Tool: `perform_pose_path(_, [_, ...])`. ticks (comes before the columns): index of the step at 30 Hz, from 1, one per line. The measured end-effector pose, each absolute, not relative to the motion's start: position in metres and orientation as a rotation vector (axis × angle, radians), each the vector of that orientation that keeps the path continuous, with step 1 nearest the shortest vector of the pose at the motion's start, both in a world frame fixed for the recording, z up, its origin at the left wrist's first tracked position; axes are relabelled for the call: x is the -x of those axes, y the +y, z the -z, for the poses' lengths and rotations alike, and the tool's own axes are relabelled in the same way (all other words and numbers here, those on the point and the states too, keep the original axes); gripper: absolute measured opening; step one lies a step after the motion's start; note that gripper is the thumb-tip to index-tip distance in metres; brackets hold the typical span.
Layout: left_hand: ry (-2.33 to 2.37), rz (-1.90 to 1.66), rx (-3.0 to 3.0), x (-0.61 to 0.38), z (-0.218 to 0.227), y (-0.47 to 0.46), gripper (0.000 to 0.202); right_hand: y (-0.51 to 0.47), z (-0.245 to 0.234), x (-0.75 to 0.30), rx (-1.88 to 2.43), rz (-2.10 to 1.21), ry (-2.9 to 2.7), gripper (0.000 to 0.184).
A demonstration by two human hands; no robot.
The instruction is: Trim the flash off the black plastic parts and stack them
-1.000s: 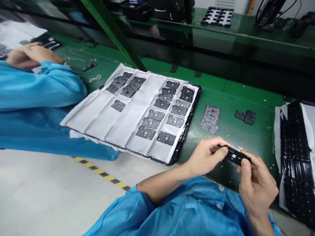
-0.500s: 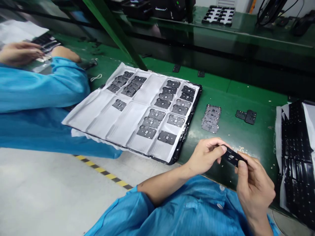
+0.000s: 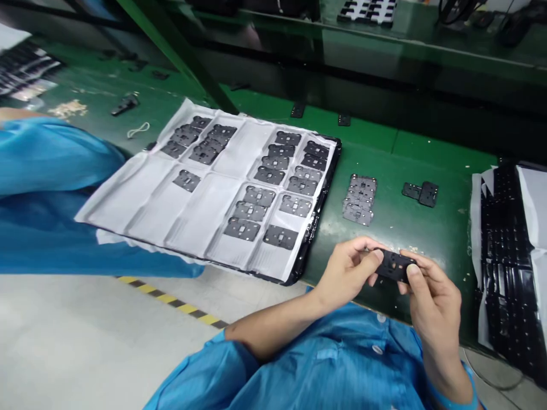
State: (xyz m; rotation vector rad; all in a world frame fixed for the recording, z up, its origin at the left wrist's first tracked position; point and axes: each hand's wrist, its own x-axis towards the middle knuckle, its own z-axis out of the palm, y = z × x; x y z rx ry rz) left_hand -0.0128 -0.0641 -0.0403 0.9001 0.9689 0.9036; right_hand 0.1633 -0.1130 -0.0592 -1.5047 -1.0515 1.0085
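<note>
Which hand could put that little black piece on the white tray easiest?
Probably the left hand: it pinches the small flat black part on the side nearer the white-lined black tray. The right hand holds the far end.

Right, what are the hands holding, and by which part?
A small black plate, pinched by its ends: left hand at one, right hand at the other.

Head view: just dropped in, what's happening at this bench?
A person in a blue smock holds a small black plate between both hands, left hand on its left end and right hand on its right, just above the near edge of the green bench. To the left lies a white-lined tray partly filled with rows of similar plates. A short stack of plates and two loose pieces sit beyond the hands. A co-worker's blue sleeve is at far left.
</note>
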Motion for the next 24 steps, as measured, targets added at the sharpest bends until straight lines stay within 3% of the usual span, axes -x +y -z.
perform_pose_path(15, [0.943, -0.769, -0.944, 0.022, 0.045, -0.067, 0.030, -0.106, 0.072, -0.165, 1.538, -1.057, -1.032, 0.027])
perform_pose_path(20, [1.073, -0.788, -1.312, 0.041, 0.038, -0.057, 0.015, -0.108, 0.065, -0.157, 1.579, -0.914, -1.221, 0.024])
perform_pose_path(24, [1.031, -0.570, -1.719, 0.065, 0.030, -0.042, 0.010, -0.108, 0.065, -0.150, 1.472, -0.879, -1.419, 0.020])
